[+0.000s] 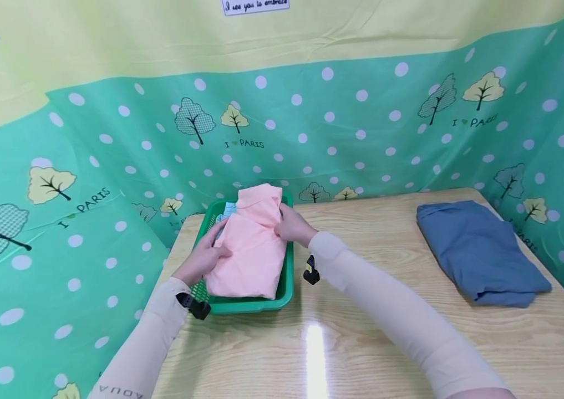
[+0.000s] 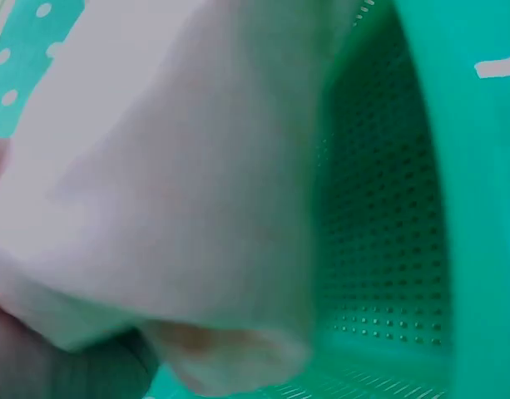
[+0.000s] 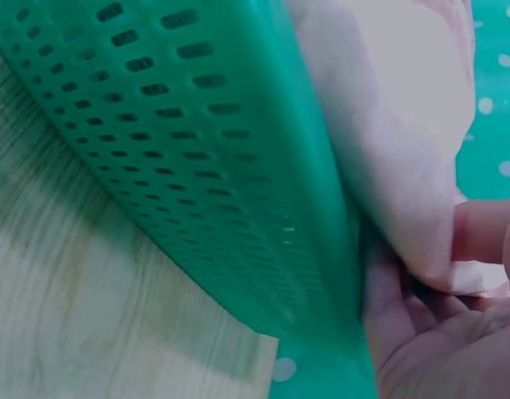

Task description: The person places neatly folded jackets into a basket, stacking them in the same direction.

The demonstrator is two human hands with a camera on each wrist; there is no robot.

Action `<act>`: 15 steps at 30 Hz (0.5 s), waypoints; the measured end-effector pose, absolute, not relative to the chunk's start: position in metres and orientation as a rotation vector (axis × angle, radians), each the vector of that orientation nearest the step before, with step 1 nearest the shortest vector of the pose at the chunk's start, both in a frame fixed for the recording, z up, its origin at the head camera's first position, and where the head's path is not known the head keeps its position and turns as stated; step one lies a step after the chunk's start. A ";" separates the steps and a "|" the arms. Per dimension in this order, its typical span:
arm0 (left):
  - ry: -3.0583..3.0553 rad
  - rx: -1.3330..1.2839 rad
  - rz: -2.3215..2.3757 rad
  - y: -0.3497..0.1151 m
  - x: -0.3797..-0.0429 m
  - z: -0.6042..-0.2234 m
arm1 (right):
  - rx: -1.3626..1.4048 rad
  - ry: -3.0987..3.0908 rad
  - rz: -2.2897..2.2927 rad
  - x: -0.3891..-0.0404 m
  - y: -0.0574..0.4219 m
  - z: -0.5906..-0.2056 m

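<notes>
Your right hand [image 1: 295,226] pinches one side of the pink cloth [image 1: 249,260]. Your left hand [image 1: 203,259] grips the other side, thumb on top, but some fingertips are hidden and the left wrist view is blurry. The pink cloth is at the green basket [image 1: 257,306]; you can't tell how deep it sits. It covers most of a light blue thing [image 1: 229,209]. The wooden table [image 1: 371,349] is cut off in front. A dark blue cloth [image 1: 476,252] lies on the right. A dotted green and yellow curtain [image 1: 361,127] hangs behind.
</notes>
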State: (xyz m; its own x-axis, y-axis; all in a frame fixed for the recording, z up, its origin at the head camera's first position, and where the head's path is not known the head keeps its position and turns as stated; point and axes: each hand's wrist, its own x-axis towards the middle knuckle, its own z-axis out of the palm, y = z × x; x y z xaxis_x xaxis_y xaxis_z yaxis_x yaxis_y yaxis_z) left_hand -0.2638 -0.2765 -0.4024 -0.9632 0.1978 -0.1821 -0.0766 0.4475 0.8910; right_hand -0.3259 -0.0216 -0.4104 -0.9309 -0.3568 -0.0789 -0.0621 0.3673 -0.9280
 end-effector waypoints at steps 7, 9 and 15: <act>2.373 0.070 1.399 -0.280 -0.264 -0.403 | -0.399 2.503 -1.316 -0.329 -0.039 -0.408; 2.356 0.073 1.356 -0.282 -0.263 -0.404 | -0.415 2.519 -1.258 -0.329 -0.044 -0.408; 2.327 0.030 1.230 -0.287 -0.264 -0.406 | -0.399 2.507 -1.142 -0.325 -0.052 -0.409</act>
State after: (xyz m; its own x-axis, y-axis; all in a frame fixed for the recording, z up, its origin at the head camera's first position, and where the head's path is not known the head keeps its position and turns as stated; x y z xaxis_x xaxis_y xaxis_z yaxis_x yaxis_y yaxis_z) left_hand -0.2636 -0.2870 -0.4063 -0.8730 0.2463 -0.4209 -0.2090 0.5909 0.7792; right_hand -0.3250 -0.0516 -0.4086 -0.8969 -0.3935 -0.2016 -0.1062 0.6343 -0.7658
